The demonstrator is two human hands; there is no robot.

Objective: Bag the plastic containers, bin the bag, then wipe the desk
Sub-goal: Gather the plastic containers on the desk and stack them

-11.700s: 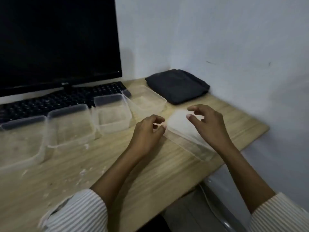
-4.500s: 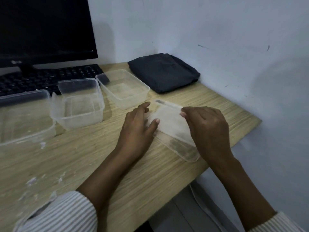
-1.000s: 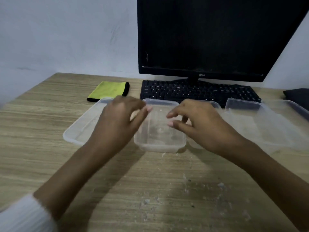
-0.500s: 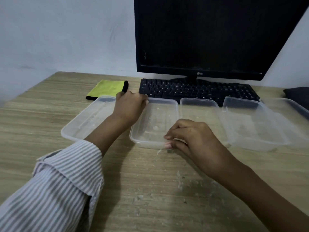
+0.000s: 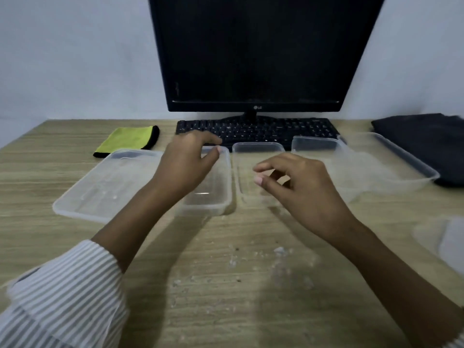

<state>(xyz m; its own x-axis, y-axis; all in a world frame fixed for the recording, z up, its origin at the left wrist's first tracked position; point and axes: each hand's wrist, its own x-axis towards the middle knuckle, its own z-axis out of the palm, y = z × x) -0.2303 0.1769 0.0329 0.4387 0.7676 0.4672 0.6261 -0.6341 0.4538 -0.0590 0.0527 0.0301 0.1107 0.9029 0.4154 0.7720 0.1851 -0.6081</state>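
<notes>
place: office or home desk (likely) | monitor (image 5: 256, 51) | keyboard (image 5: 258, 131) | wooden desk (image 5: 226, 285)

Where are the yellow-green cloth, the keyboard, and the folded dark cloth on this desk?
yellow-green cloth (image 5: 126, 140), head view, middle of its top face.
keyboard (image 5: 263, 130), head view, middle rows of keys.
folded dark cloth (image 5: 426, 139), head view, its top surface.

Striped white sleeve (image 5: 62, 295), yellow-green cloth (image 5: 126, 139), seemingly black-edged.
</notes>
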